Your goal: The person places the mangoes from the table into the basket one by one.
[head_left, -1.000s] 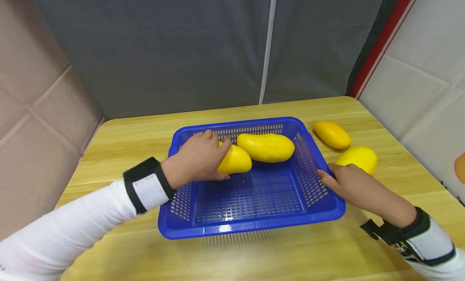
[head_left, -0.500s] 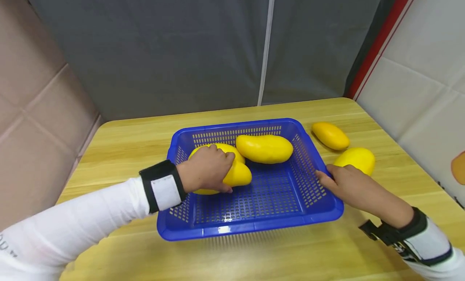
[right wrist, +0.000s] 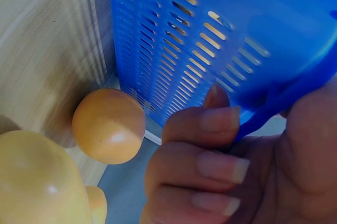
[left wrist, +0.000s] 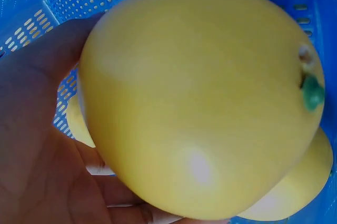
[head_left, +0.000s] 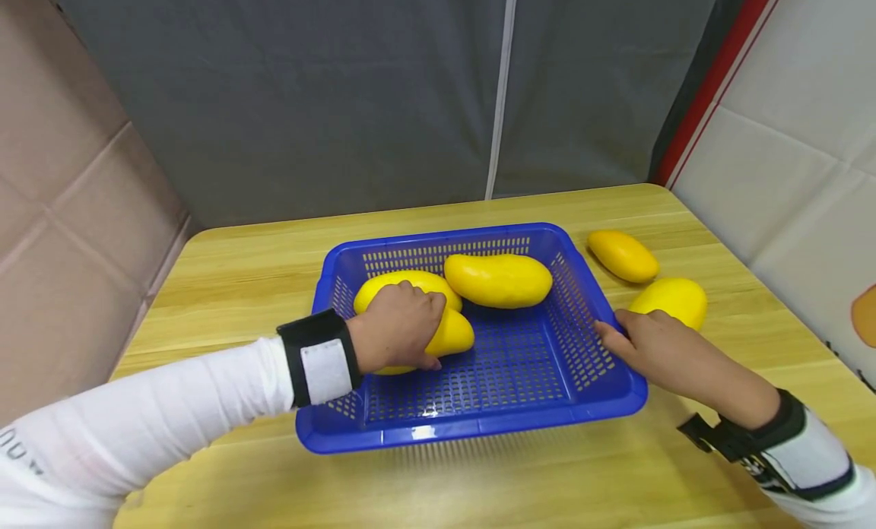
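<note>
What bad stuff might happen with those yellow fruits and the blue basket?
The smooth fruit in the left hand might slip and bump the fruit beside it. The right hand grips the rim of the basket, so a hard pull might tip it. That hand could also nudge the nearby table fruit, which might roll.

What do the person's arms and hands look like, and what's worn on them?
The left sleeve and right sleeve are white, the left one with dark printed marks. The left wristband and right wristband are black with whitish patches; the right one also has a projecting black tab. The left hand and right hand wear no gloves.
</note>
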The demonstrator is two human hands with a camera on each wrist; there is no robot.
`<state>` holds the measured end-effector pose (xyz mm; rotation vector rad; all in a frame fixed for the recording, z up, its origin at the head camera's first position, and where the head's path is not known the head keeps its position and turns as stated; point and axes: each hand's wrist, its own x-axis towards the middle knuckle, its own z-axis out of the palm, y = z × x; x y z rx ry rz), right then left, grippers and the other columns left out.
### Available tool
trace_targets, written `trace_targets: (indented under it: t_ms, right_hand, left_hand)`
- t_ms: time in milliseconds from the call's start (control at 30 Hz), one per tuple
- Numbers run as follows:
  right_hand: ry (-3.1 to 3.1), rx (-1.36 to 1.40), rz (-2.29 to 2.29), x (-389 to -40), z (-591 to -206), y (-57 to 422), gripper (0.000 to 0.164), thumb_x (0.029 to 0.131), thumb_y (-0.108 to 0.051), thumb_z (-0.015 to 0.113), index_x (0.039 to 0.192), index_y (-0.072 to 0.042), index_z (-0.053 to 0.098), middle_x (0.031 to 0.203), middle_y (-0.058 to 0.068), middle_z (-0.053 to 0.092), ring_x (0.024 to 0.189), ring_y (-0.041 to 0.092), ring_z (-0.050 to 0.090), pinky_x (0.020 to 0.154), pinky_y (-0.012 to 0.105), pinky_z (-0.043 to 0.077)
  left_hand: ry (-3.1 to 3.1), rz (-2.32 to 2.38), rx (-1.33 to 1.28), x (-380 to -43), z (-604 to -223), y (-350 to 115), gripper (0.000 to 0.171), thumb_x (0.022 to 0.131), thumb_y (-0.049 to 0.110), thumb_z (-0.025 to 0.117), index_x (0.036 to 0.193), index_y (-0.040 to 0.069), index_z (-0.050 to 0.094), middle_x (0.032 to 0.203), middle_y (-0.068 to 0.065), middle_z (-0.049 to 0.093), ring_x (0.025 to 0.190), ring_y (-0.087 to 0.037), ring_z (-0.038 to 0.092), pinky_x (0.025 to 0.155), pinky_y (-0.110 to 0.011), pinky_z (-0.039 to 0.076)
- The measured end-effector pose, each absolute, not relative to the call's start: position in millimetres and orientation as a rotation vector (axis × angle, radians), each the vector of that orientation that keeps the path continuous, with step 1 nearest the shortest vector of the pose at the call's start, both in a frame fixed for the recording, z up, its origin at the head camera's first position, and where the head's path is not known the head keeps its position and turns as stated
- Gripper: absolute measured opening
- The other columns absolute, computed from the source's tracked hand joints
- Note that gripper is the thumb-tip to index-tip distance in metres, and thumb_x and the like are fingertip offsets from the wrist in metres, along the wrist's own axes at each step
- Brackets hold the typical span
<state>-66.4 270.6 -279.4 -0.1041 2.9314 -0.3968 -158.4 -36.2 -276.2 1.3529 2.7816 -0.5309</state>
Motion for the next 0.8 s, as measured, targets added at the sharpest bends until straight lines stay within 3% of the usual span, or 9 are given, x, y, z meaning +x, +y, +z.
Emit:
trace_targets:
  t_ms: [167,433,800]
  right_hand:
    - [2.943,-0.116,-0.375,-67,-279,270,0.046,0.102,-0.041,0.037,0.092,-0.001,0.057,0.061,-0.001,0.048,0.052,0.013,0.045,0.048,0.028,0.035]
    - [2.942,-0.111,-0.379,-66,-279,270,0.046,0.102,-0.042,0.037,0.091,-0.002,0.057,0.061,-0.001,0.047,0.052,0.013,0.045,0.048,0.029,0.034]
    - [2.937,-0.105,-0.385,-67,-280,271,0.047,0.102,-0.042,0.036,0.091,-0.001,0.056,0.061,0.000,0.047,0.053,0.013,0.045,0.048,0.029,0.035]
  left_hand:
    - [2.800,-0.580,1.374,-157,-280,-35,0.074,0.070,0.067,0.070,0.107,0.005,0.056,0.082,-0.005,0.062,0.071,-0.022,0.059,0.062,-0.034,0.051]
    - [2.846,-0.661,1.410,-153,-289,-33,0.074,0.066,0.073,0.068,0.098,0.008,0.056,0.068,-0.002,0.055,0.064,-0.018,0.059,0.049,-0.033,0.047]
    - [2.853,-0.651,1.475,-152,-298,-34,0.078,0.066,0.074,0.067,0.100,0.005,0.056,0.076,-0.005,0.055,0.070,-0.018,0.057,0.058,-0.031,0.051]
